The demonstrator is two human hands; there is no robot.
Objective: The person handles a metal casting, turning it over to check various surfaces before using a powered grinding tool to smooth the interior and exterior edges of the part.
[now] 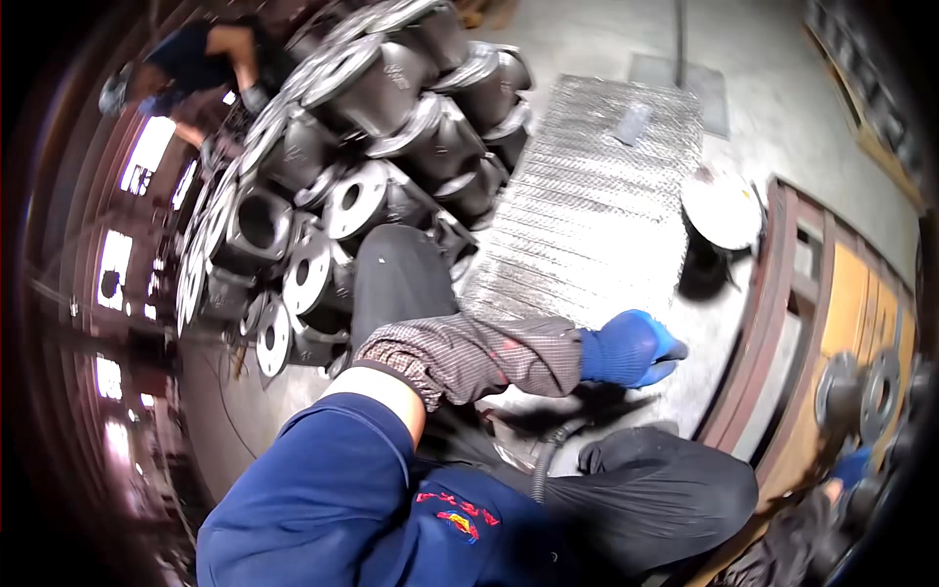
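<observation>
My left hand point(634, 350), in a blue glove with darker fingertips, hangs over the floor beside the near end of a silvery quilted sheet point(577, 215). Its fingers are curled in, and nothing shows between them. A checked sleeve cover wraps that forearm. At the lower right, my right hand point(853, 464), also blue-gloved, is close against dark flanged metal fittings point(882, 391). Its fingers are mostly hidden. Those fittings stand on brown boards point(851, 303).
A large stack of dark flanged pipe fittings point(381, 88) rises at the left. Behind it a person point(196, 64) bends forward. A brown metal frame point(773, 303) and a round white-topped object point(722, 207) stand at right. A grey hose point(548, 458) lies by my legs.
</observation>
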